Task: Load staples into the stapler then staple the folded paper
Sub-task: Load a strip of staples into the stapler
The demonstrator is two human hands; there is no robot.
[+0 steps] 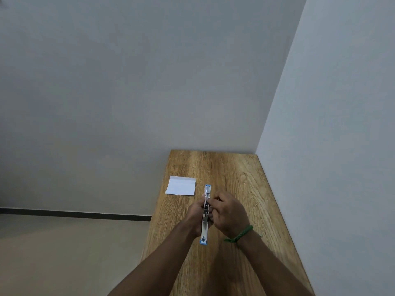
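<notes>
A blue and silver stapler point(205, 228) is swung fully open in a long straight line over the wooden table point(245, 189), one blue end pointing away and the other toward me. My left hand point(195, 216) grips its middle from the left. My right hand point(229, 211) has its fingertips pinched at the stapler's middle; whether they hold staples is hidden. The folded white paper point(181, 185) lies flat near the table's left edge, beyond and left of both hands, untouched.
The table stands in a room corner, with a grey wall behind it and a white wall along its right side. Its left edge drops to a beige floor point(64, 253). A green band point(239, 235) circles my right wrist.
</notes>
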